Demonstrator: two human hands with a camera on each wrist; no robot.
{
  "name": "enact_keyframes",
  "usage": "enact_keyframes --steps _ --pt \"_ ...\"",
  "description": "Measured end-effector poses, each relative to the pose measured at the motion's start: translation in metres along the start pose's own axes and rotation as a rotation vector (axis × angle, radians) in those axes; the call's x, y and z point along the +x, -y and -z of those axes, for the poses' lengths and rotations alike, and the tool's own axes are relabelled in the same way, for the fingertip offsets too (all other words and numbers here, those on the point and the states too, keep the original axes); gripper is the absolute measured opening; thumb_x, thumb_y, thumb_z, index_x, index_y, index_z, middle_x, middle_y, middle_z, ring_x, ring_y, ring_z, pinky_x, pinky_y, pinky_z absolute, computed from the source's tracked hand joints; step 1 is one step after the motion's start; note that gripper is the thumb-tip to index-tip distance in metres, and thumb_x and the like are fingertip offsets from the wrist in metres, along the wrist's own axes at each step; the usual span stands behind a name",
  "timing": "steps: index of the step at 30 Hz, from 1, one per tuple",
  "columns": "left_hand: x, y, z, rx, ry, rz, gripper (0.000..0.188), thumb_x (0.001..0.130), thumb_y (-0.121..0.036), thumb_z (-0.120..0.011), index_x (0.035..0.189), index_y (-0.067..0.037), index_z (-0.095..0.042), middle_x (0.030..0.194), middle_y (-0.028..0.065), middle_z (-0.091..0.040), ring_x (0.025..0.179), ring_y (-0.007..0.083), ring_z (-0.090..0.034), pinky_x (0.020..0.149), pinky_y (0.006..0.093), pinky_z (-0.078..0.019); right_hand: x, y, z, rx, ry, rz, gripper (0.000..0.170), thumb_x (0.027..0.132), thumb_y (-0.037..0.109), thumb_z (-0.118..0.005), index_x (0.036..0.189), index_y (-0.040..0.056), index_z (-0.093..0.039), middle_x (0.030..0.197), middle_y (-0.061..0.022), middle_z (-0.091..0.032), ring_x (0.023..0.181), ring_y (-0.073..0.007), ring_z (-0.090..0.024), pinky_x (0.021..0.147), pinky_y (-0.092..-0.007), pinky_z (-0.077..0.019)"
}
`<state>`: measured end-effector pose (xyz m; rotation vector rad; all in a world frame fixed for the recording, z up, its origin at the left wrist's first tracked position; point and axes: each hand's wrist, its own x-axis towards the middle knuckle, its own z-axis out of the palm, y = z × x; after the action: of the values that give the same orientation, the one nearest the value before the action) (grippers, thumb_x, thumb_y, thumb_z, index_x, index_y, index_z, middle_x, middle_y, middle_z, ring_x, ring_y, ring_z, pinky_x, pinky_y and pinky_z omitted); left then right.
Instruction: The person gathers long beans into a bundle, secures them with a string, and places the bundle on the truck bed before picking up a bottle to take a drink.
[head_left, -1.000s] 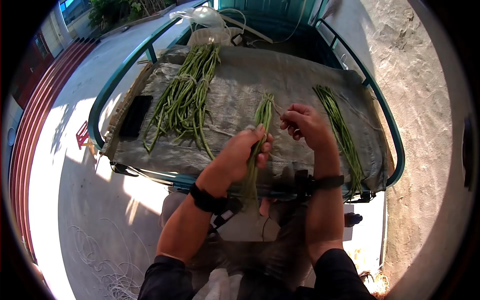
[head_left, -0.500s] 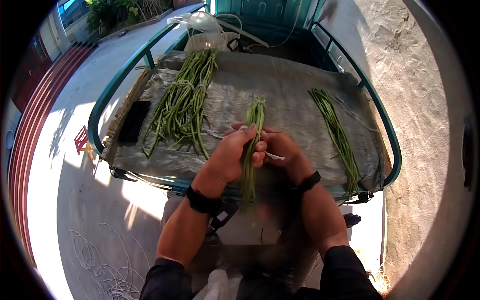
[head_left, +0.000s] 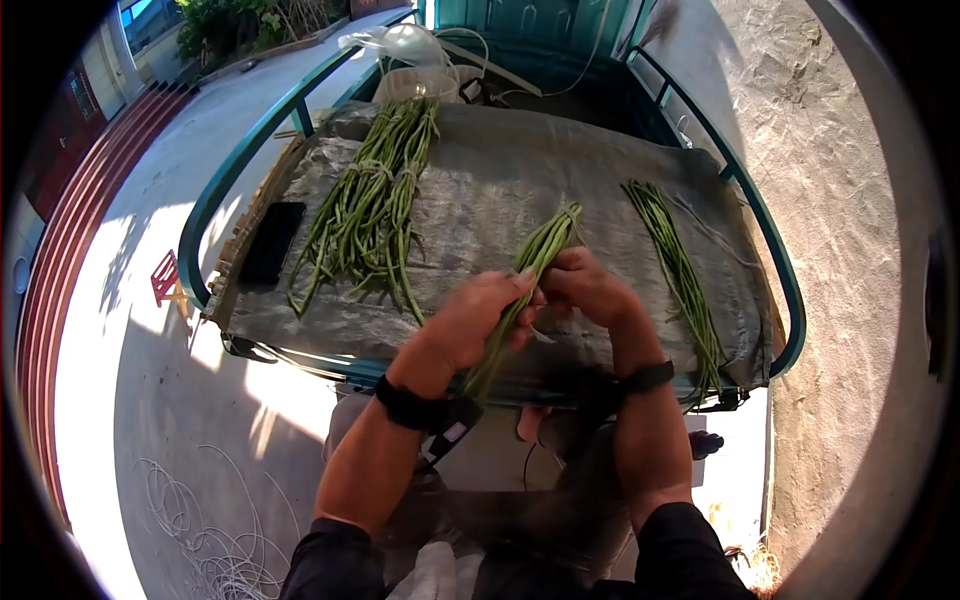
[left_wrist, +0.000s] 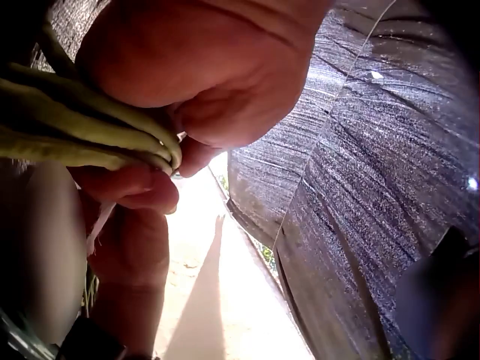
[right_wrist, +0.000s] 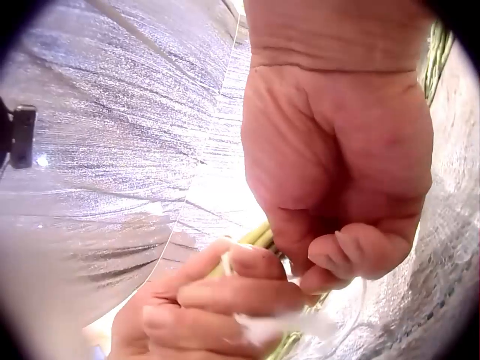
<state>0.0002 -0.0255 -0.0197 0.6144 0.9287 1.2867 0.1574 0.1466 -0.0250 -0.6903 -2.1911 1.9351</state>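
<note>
My left hand grips a slim bunch of long green beans, with its upper end tied and pointing up to the right. Close against the bunch, my right hand has its fingers curled, pinching a thin white string that loops from the fingertips in the right wrist view. A blurred white strip crosses the left fingers there. Bean ends show between both hands in the left wrist view.
A larger tied pile of beans lies on the sheet-covered cart bed at left, beside a black phone. Loose beans lie at right. Green rails flank the bed; white buckets stand behind.
The right hand came in from the right, went behind the bunch, and is now back at its right side. The bunch has tilted, its top leaning right.
</note>
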Motion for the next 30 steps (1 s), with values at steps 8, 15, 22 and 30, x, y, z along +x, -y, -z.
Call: enact_keyframes --steps 8,15,22,30 --pt "0.02 0.015 -0.008 0.211 -0.216 -0.205 0.035 0.111 -0.037 -0.054 0.102 -0.004 -0.062 0.081 0.0031 -0.06 0.063 0.0134 -0.058 0.057 0.0293 -0.0465 -0.012 0.025 -0.009 -0.116 -0.1 0.139 0.016 0.099 0.015 -0.066 0.102 -0.0004 -0.072 0.078 -0.0008 -0.067 0.06 -0.0068 -0.058 0.051 -0.0255 -0.0448" --pt "0.036 0.035 -0.004 0.426 -0.36 -0.247 0.031 0.113 -0.033 -0.051 0.104 -0.005 -0.06 0.087 0.0041 -0.06 0.072 0.014 -0.059 0.061 0.0302 -0.0471 -0.016 0.024 -0.012 -0.383 -0.121 0.211 0.017 0.095 0.013 -0.07 0.103 -0.002 -0.07 0.077 -0.0034 -0.067 0.063 -0.0083 -0.06 0.055 -0.0272 -0.0474" --pt "0.025 0.016 0.005 0.541 -0.223 -0.25 0.027 0.107 -0.022 -0.048 0.11 -0.001 -0.064 0.089 0.0043 -0.061 0.076 0.014 -0.058 0.068 0.0315 -0.049 -0.021 0.018 -0.006 -0.241 -0.047 0.123 0.017 0.093 0.009 -0.075 0.105 -0.0015 -0.07 0.081 -0.0033 -0.069 0.065 -0.0083 -0.062 0.057 -0.0265 -0.0496" --pt "0.028 0.004 0.039 0.625 0.038 -0.33 0.026 0.099 -0.015 -0.048 0.107 0.0 -0.066 0.093 0.0019 -0.065 0.085 0.0116 -0.058 0.077 0.0299 -0.0471 -0.025 0.026 -0.003 -0.27 -0.062 0.087 0.019 0.094 0.008 -0.075 0.11 -0.0017 -0.073 0.083 -0.0035 -0.072 0.064 -0.0082 -0.062 0.056 -0.0255 -0.0508"
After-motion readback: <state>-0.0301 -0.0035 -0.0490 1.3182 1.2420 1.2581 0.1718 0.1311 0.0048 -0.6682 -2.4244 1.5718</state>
